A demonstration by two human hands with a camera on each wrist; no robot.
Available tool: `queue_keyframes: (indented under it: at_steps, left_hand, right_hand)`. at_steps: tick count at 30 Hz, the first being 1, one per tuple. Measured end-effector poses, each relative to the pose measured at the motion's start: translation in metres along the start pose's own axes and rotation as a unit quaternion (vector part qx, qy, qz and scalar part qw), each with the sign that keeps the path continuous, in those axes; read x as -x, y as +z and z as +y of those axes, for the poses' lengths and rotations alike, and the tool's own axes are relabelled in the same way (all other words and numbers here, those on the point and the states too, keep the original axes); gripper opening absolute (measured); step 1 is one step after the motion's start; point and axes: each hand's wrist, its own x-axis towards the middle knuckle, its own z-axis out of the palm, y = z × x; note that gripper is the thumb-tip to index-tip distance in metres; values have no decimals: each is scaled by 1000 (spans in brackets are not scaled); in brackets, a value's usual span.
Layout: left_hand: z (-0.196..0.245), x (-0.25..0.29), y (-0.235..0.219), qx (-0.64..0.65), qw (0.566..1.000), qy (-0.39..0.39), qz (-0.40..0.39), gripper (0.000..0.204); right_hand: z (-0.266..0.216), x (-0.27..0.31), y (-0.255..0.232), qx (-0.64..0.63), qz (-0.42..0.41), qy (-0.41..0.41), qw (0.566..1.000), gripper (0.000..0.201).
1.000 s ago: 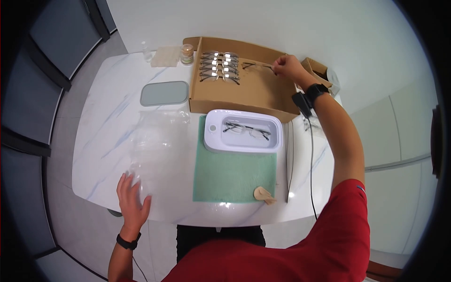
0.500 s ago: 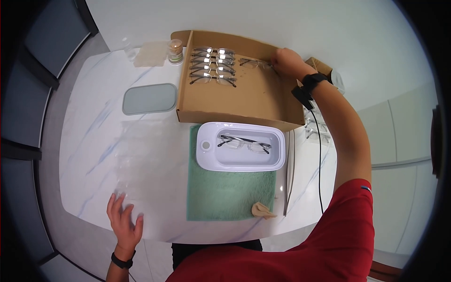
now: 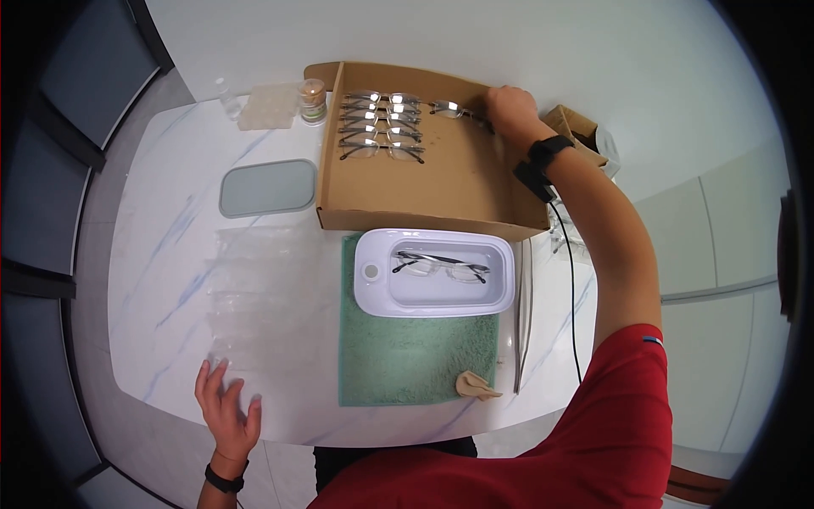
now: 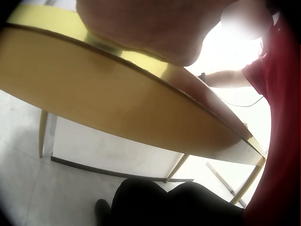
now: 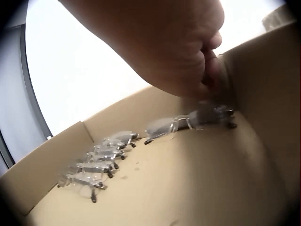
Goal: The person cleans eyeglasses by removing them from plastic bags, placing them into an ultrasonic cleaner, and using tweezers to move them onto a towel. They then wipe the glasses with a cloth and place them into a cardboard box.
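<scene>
My right hand (image 3: pixel 514 112) is inside the cardboard box (image 3: pixel 424 204), at its back right corner. Its curled fingers grip the right end of a pair of glasses (image 3: pixel 454 110) with clear lenses. In the right wrist view this pair (image 5: pixel 181 123) is low on the box floor, fingertips partly hidden behind the hand. Several folded glasses (image 3: pixel 381 131) lie in a column at the box's left. Near the table's front left edge, my left hand (image 3: pixel 227 420) has its fingers spread and relaxed, fingertips by a clear plastic sheet (image 3: pixel 263 297).
A white ultrasonic cleaner (image 3: pixel 373 297) with glasses (image 3: pixel 441 265) in its basin stands on a green mat (image 3: pixel 407 365). Its grey lid (image 3: pixel 268 188) lies to the left. A beige cloth (image 3: pixel 476 386) is on the mat's corner. A cable (image 3: pixel 570 288) runs from the right wrist.
My right hand has carried the glasses slightly back and lowered them to the box floor; their right end has tilted toward me. The left hand keeps its spread pose. The head view has shifted.
</scene>
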Motion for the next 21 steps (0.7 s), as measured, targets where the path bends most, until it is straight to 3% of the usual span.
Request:
queue_keyframes:
  at_steps: [4,10,13,18,21]
  left_hand:
    - [0,1,0,-11,1000,5,3,30]
    - [-1,3,1,-7,1000,7,12,29]
    - [-3,1,1,-22,999,21,18,28]
    - [-5,3,4,-33,998,44,23,26]
    - [-5,3,3,-35,997,57,31,25]
  right_hand:
    - [-3,-1,11,-143,-26,-76,986,18]
    - [0,2,21,-140,-22,-61,988,22]
    - [10,22,-14,-190,-23,-54,980,23]
    - [78,101,-77,-278,111,-61,952,26]
    - [125,166,-85,-292,118,82,946,29]
